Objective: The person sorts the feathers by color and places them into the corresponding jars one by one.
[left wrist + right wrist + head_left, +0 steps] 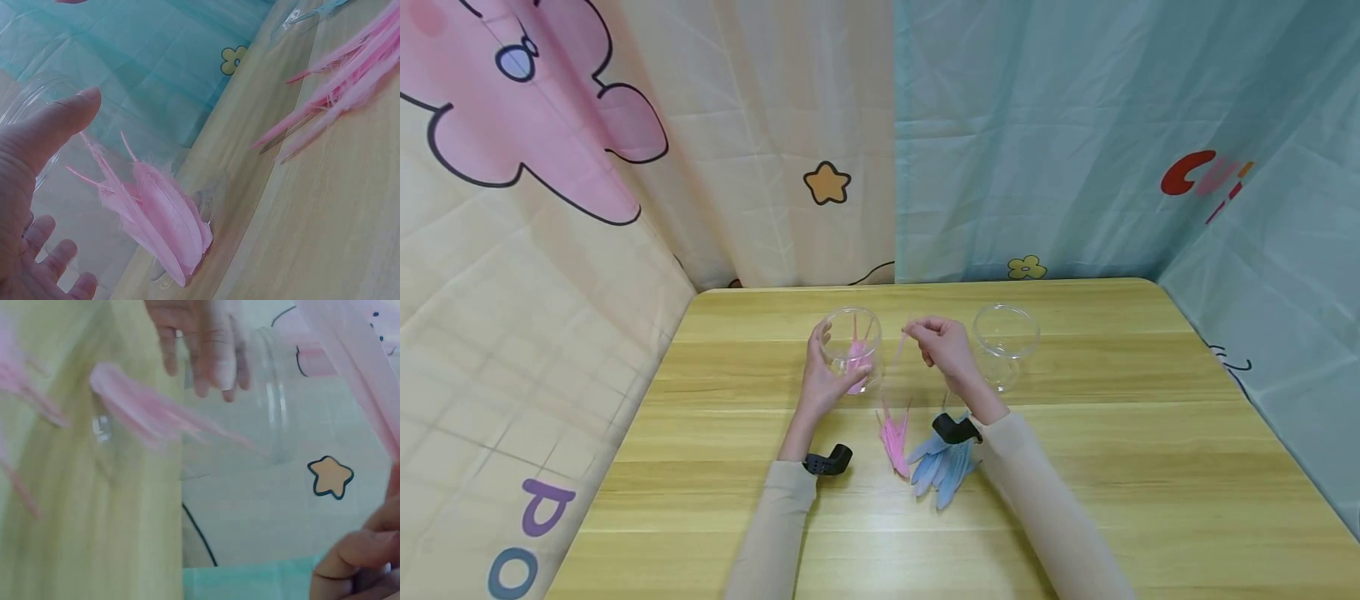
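My left hand (pixel 822 387) holds a clear glass jar (pixel 877 335) around its side, thumb on the near face and fingers behind. Several pink feathers (pixel 165 215) stand inside that jar, quill ends up. Between its thumb and fingertips my right hand (pixel 946 348) pinches a single pink feather (pixel 359 369), which hangs down to the right of the jar, outside it. Nearer to me, a small pile of pink feathers (pixel 895 446) lies on the table, with blue feathers (pixel 942 473) just right of it, partly hidden by the right wrist.
A second clear glass jar (pixel 1006 357) stands on the wooden table (pixel 737 500) to the right of my right hand. Printed curtains (pixel 760 150) hang along the table's back and sides. Each wrist wears a black camera mount (pixel 829 461).
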Demonstrator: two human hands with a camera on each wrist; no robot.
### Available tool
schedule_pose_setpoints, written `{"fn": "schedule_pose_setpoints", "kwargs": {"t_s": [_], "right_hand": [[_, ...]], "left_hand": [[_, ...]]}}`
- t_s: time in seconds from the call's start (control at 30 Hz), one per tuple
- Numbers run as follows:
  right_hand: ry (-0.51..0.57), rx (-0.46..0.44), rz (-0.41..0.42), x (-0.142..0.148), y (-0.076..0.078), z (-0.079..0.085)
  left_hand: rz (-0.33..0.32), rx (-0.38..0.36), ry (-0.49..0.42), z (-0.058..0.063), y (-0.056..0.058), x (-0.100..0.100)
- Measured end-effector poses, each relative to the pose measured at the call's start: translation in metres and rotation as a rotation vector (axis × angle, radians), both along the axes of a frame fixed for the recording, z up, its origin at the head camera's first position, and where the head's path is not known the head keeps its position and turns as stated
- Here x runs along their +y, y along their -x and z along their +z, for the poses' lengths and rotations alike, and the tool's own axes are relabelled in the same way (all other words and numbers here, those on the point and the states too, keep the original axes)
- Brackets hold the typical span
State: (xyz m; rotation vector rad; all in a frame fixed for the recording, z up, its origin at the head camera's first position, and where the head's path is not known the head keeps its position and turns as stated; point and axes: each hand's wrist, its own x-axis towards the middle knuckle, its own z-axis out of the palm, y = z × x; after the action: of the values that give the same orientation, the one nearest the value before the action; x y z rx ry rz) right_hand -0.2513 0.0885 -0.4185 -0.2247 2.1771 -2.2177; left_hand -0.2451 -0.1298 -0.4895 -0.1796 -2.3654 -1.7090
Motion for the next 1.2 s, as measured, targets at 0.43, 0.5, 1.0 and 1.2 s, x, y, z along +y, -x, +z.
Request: {"fn": "schedule_pose_setpoints", "kwargs": {"t_s": [0.43, 0.5, 1.0, 1.2], "right_hand": [[0.093, 0.305, -0.178, -0.039, 0.019, 0.014], [0.044, 0.332, -0.171, -0.042, 0.020, 0.009], [-0.238, 0.229, -0.115, -0.029, 0.016, -0.021], [-0.650, 0.036, -0.013, -0.011, 0.005, -0.023]], "left_hand": [[-0.031, 0.012, -0.020, 0.016, -0.010, 0.005], [-0.033, 0.012, -0.021, 0.026, -0.016, 0.007], [-0.027, 0.031, -0.014, 0.000, 0.002, 0.003], [-0.015, 0.023, -0.020, -0.001, 0.000, 0.001]]}}
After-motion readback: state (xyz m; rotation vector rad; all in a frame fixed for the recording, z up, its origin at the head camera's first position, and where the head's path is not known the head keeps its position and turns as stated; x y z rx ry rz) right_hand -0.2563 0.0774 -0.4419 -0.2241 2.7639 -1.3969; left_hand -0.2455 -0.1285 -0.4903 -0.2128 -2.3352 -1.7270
